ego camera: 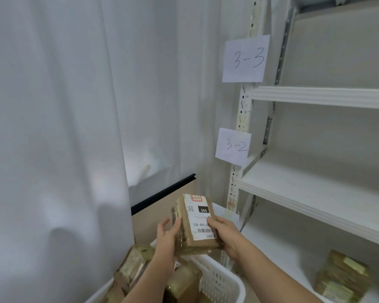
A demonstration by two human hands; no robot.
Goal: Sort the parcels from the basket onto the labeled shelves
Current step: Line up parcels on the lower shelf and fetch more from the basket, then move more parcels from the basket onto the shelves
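A brown cardboard parcel [189, 234] with a white shipping label and a red-marked sticker is held up above the white basket [220, 281]. My left hand [166, 237] grips its left side. My right hand [224, 231] holds its right side, thumb on the label. Several more brown parcels [132, 266] lie in the basket below. To the right stands a white shelf unit [315, 97] with paper labels "3-3" [246, 59] and "3-2" [233, 146] on its post. The shelf board beside "3-2" [311, 193] is bare.
A taped parcel [342, 278] sits on the lowest shelf at the bottom right. White curtains [64, 127] hang at the left and behind. A brown board with a black rail [162, 196] stands behind the basket.
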